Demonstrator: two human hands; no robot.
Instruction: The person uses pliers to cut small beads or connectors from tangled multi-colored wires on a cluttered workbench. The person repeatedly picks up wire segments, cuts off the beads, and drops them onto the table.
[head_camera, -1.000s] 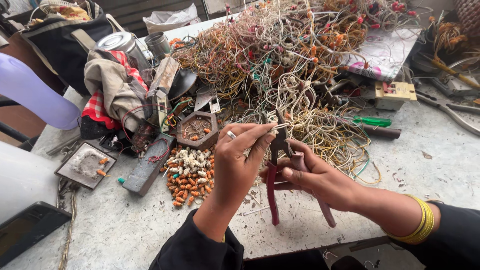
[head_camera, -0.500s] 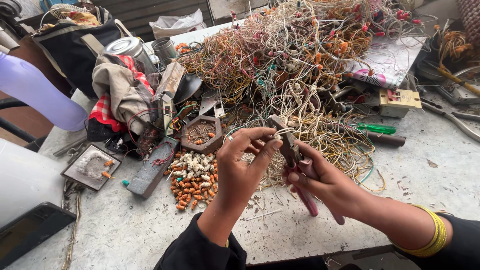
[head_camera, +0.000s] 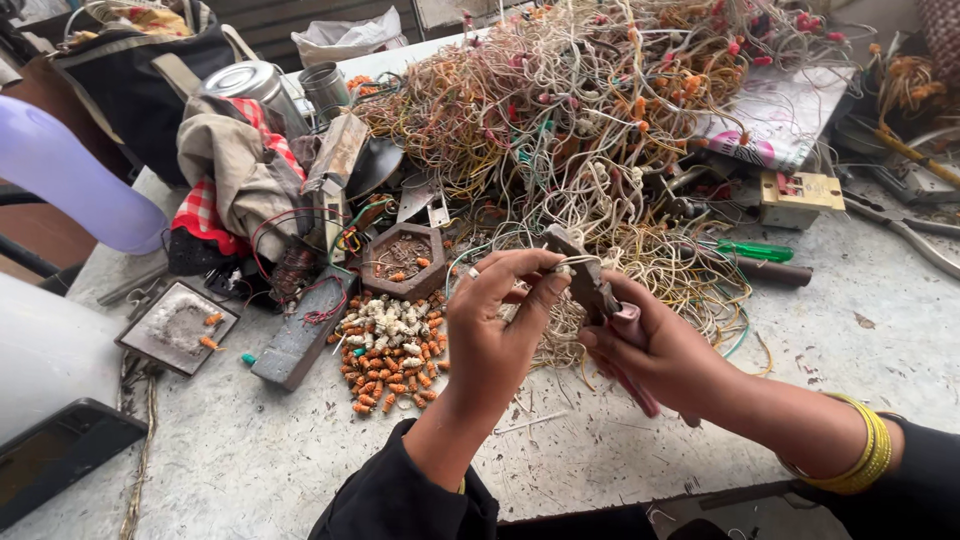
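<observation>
My right hand (head_camera: 660, 350) grips red-handled pliers (head_camera: 600, 300) with the jaws pointing up and left. My left hand (head_camera: 500, 320) pinches a thin pale wire (head_camera: 540, 345) right at the plier jaws; a ring shows on one finger. Both hands hover above the grey worktable (head_camera: 250, 450), in front of a big tangled heap of thin wires (head_camera: 590, 120). Just left of my left hand lies a small pile of orange and white connector pieces (head_camera: 390, 350).
A hexagonal dish (head_camera: 403, 260) and a square tray (head_camera: 178, 325) hold bits. Behind the tray lie a checked cloth and metal cans (head_camera: 250, 85); a green-handled screwdriver (head_camera: 755, 250) and a switch box (head_camera: 800, 195) sit to the right. A dark phone (head_camera: 55, 455) lies near the left edge.
The pliers have tilted from hanging downward to lying more level in my right hand. Both hands have shifted slightly rightward, with my left fingers staying on the wire at the jaws.
</observation>
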